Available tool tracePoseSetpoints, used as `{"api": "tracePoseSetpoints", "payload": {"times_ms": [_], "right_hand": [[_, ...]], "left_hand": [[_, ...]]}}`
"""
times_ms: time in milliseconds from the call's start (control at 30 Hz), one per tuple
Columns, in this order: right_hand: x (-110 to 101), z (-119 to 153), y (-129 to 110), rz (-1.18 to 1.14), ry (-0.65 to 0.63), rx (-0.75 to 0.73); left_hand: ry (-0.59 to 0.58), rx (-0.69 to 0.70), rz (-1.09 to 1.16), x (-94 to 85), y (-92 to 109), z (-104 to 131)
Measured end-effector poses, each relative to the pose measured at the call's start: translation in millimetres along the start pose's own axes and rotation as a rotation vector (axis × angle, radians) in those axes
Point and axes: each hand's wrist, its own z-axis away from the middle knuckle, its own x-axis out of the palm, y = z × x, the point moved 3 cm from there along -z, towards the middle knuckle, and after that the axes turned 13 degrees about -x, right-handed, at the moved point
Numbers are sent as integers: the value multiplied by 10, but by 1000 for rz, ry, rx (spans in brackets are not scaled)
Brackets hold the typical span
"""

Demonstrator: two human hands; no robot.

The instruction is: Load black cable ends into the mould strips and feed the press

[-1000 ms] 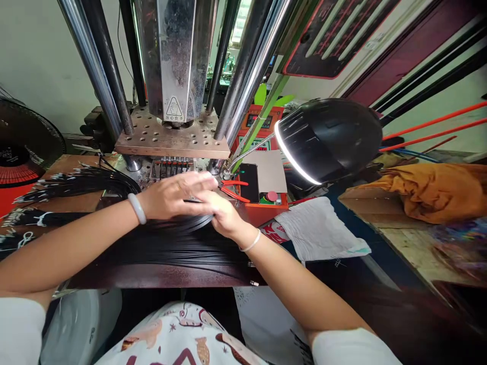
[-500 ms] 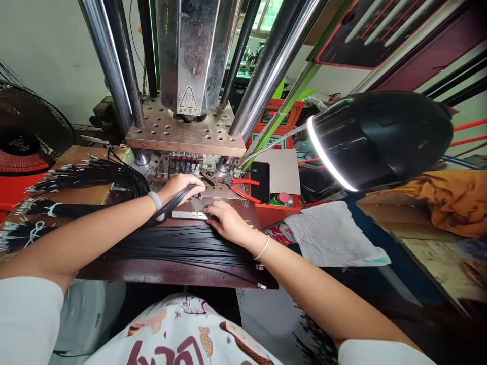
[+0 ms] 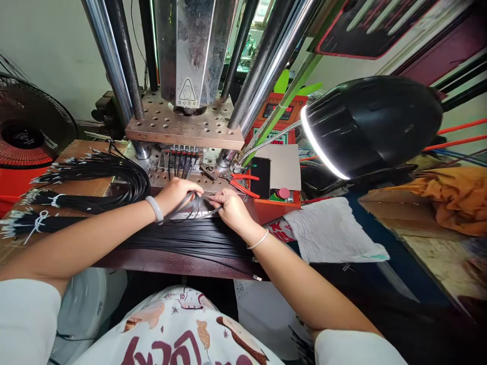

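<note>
My left hand (image 3: 175, 196) is closed around a few black cables (image 3: 181, 205) just in front of the press base. Close by on its right, my right hand (image 3: 230, 207) pinches a cable between thumb and fingers. Motion smears the stretch of cable between the two hands. Below them, partly covered, lies a narrow metal bar (image 3: 190, 215). Many black cables (image 3: 178, 238) are spread side by side along the near table edge. Further in, a small metal mould (image 3: 184, 151) under the press plate (image 3: 182, 133) has several black cables running out of its front.
Red-handled pliers (image 3: 245, 185) and a black phone (image 3: 262, 177) lie right of the press, near a red button (image 3: 282, 193). Tied cable bundles (image 3: 57, 198) lie at left beside a fan (image 3: 26, 126). A lit lamp (image 3: 369, 129) overhangs the right. A grey cloth (image 3: 338, 230) lies below it.
My right hand has lifted off the metal bar and moved up and slightly right, now pinching a cable. My left hand stays nearby; its cables now stretch toward the right hand.
</note>
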Motion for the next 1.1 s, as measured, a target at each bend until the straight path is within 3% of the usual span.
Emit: {"api": "tracePoseSetpoints", "payload": {"times_ms": [100, 200, 300, 433, 633, 833, 1000, 1100], "right_hand": [[-95, 189, -50, 36, 113, -72], [-144, 290, -141, -95, 212, -161], [-115, 286, -242, -110, 134, -302], [-83, 246, -295, -38, 104, -430], [-53, 268, -308, 18, 56, -433], [-77, 280, -313, 13, 162, -415], [-13, 302, -343, 63, 78, -459], [-12, 306, -344, 64, 119, -446]], "left_hand": [[-35, 79, -136, 127, 44, 169], [44, 146, -51, 126, 141, 326], [120, 160, 47, 146, 164, 430], [231, 153, 3, 248, 95, 476], [231, 277, -193, 318, 154, 512], [247, 367, -242, 354, 189, 548], [250, 300, -341, 321, 165, 595], [279, 221, -542, 236, 196, 627]]}}
